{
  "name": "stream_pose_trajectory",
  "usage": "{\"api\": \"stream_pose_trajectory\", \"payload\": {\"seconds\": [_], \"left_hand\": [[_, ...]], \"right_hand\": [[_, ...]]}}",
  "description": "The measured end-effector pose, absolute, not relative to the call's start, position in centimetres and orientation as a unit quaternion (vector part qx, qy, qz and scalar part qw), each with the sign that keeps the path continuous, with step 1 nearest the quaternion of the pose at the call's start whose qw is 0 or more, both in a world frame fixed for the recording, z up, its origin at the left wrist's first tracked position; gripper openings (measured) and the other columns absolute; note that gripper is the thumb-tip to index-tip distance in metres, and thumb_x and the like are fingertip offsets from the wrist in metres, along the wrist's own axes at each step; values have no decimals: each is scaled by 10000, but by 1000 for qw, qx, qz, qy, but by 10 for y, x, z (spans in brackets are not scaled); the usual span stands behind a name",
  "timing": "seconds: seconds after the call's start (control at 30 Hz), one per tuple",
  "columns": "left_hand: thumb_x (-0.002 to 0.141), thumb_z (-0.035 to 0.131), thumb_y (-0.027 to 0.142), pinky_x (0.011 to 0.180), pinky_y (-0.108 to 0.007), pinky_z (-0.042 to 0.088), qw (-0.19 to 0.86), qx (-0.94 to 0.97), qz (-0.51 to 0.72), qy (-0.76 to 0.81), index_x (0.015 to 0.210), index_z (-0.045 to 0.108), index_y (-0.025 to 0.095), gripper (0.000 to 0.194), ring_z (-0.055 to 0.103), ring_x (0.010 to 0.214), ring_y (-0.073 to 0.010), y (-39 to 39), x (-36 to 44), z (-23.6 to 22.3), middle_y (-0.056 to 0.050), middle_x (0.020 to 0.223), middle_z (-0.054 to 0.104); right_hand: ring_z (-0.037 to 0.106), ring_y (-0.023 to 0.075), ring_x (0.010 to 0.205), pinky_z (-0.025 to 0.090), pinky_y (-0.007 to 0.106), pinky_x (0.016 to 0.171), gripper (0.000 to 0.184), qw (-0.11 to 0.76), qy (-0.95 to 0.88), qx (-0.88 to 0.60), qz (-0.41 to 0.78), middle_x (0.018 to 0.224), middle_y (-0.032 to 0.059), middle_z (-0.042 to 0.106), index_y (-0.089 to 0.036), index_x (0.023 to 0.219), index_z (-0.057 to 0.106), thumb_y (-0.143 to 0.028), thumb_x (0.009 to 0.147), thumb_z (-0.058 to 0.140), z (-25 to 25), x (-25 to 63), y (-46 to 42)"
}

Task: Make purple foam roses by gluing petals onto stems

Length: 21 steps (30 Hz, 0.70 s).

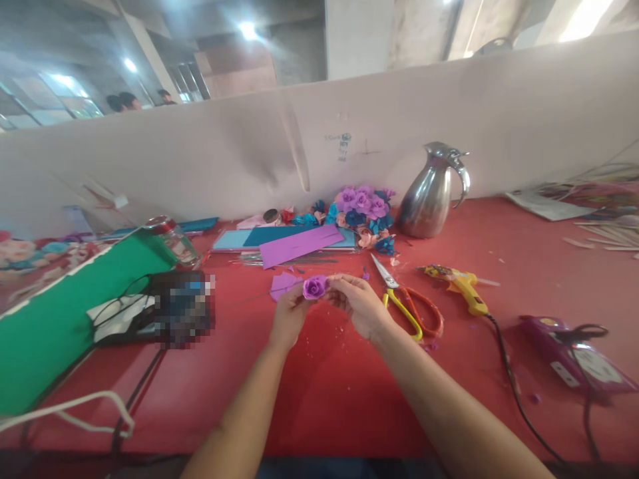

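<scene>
A small purple paper rose [314, 287] is held up between my two hands above the red table. My left hand [289, 318] grips it from below and to the left, fingers closed. With fingers pinched, my right hand [357, 303] touches the petals on the rose's right side. Beside the left fingers lies a cut piece of purple paper [284, 285]. Scissors [399, 299] with one yellow and one orange-red handle rest to the right of my right hand. Behind the rose, a purple paper strip [301, 246] lies across blue sheets [234, 240].
A yellow glue gun [462, 287] and a purple power strip [579, 352] with cords lie at right. A steel jug [428, 193] stands behind, near a heap of paper flowers [367, 206]. At left are a glass jar [172, 241] and a green box [54, 319].
</scene>
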<state>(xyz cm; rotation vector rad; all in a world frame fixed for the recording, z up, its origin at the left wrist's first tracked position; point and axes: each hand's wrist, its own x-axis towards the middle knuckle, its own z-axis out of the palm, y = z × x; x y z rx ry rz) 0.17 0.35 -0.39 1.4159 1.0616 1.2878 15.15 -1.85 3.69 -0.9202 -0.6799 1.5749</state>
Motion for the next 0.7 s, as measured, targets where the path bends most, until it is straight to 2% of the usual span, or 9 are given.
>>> {"api": "stream_pose_trajectory", "payload": {"seconds": [0.17, 0.4, 0.53, 0.7], "left_hand": [[704, 704, 264, 847, -352, 477, 411, 585, 548, 435, 851, 775, 215, 171, 627, 829, -205, 2, 1, 0, -24, 860, 737], [739, 701, 319, 861, -364, 492, 387, 616, 540, 424, 856, 788, 242, 165, 647, 879, -227, 4, -1, -5, -46, 931, 749], [732, 710, 329, 890, -377, 487, 398, 606, 552, 412, 866, 787, 239, 179, 653, 899, -234, 4, -1, -5, -46, 928, 750], [702, 733, 331, 886, -398, 489, 406, 592, 562, 411, 841, 788, 231, 181, 657, 871, -236, 4, -3, -2, -48, 903, 753]], "right_hand": [[586, 101, 590, 423, 228, 612, 204, 573, -345, -425, 610, 617, -8, 643, -163, 697, 643, -338, 617, 708, 40, 150, -22], [592, 127, 652, 444, 257, 649, 145, 571, -443, -459, 517, 674, -3, 671, -180, 724, 672, -310, 678, 626, 34, 151, -18], [599, 122, 645, 450, 259, 663, 130, 552, -431, -439, 563, 646, -6, 674, -176, 711, 681, -283, 664, 625, 36, 155, -18], [611, 119, 679, 463, 270, 728, 143, 557, -428, -397, 591, 709, -5, 703, -174, 731, 692, -202, 591, 676, 44, 159, -20]]}}
